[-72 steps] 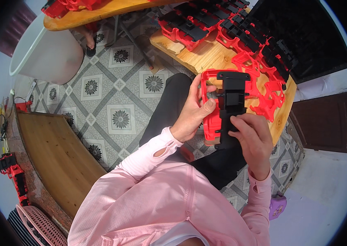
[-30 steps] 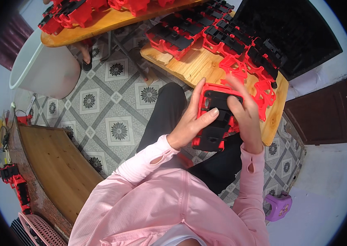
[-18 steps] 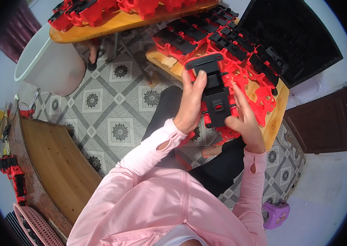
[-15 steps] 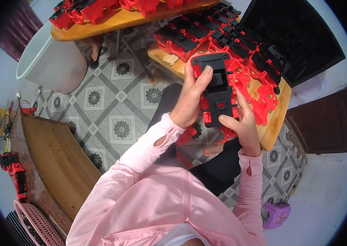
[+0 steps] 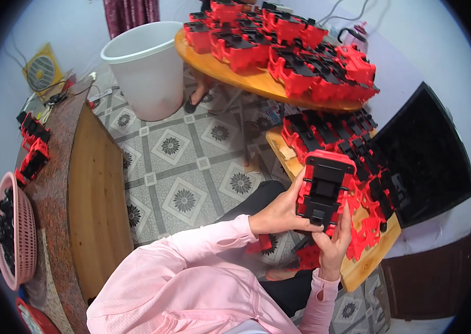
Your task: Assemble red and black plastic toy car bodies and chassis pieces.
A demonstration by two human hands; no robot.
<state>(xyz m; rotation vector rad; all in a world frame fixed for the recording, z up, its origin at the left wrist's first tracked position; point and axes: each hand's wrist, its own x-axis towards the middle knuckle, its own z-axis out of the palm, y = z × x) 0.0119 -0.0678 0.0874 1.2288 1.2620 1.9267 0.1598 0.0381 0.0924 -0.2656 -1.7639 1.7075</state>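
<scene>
Between my hands is a red plastic frame with a black plastic insert (image 5: pixel 324 181), its long side pointing away from me. My left hand (image 5: pixel 281 212) grips its left side, the thumb at the lower end of the black part. From the right, my right hand (image 5: pixel 334 243) holds the lower right corner, with its thumb close to the left one. The fingers beneath the piece are hidden. Just beyond and to the right, similar red and black assemblies (image 5: pixel 324 131) and bare red frames (image 5: pixel 366 236) lie on a low wooden table (image 5: pixel 361 274).
An oval wooden table (image 5: pixel 219 67) bears many more assemblies. A white bin (image 5: pixel 149 83) stands left of it, near another person's foot (image 5: pixel 196 97). A black panel (image 5: pixel 425 161) leans at the right. Left, a pink basket (image 5: pixel 23 239) of black parts sits by a stone-topped counter (image 5: pixel 63 222).
The view has swung so more of the far oval table shows. My left thumb has slid from the piece's upper part to its lower end. Both hands still hold it.
</scene>
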